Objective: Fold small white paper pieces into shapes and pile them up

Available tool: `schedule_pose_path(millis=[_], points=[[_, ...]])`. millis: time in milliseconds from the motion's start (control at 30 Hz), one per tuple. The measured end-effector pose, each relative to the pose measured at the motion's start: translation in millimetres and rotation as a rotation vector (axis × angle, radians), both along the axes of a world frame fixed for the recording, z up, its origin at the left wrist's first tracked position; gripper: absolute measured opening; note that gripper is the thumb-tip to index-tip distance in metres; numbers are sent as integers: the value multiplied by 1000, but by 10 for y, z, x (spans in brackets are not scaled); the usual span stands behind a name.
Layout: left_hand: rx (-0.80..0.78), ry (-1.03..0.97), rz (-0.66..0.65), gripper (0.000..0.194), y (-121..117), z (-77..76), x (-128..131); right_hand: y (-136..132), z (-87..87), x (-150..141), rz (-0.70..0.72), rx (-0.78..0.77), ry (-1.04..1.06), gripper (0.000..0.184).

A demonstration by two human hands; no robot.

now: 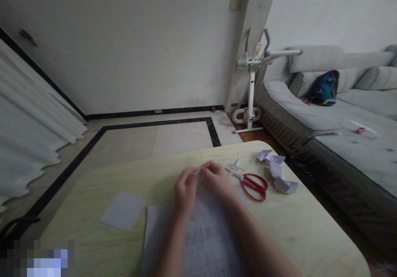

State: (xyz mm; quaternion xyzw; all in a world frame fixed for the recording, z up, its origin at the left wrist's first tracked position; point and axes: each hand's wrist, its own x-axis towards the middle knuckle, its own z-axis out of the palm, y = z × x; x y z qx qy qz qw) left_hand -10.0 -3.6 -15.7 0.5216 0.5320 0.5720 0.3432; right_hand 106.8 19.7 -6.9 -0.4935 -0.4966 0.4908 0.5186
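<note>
Together, the left fingers (190,177) and right fingers (211,168) pinch a small piece of paper (197,171), nearly closed.

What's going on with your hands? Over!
Left hand, right hand: together, pinching white paper. Red-handled scissors: near right hand, on table. Lined paper: below forearms. Over.

Beyond the fingers (200,170), to their right, a white metal exercise machine (251,93) stands beside a grey cushioned sofa (297,105); well left hangs a pleated white curtain (34,124).
</note>
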Motion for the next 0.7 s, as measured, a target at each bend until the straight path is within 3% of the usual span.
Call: schedule_pose_path(millis=[200, 400, 567, 700], points=[[23, -67, -90, 26, -20, 32, -15, -11, 26, -17, -35, 49, -30, 9], [-81, -127, 48, 25, 14, 17, 24, -9, 29, 3, -29, 36, -10, 9], [-116, -112, -20, 25, 24, 2, 28, 10, -6, 12, -38, 3, 58, 8], [-130, -132, 7, 24, 25, 27, 28, 13, -15, 16, -45, -2, 54, 8]])
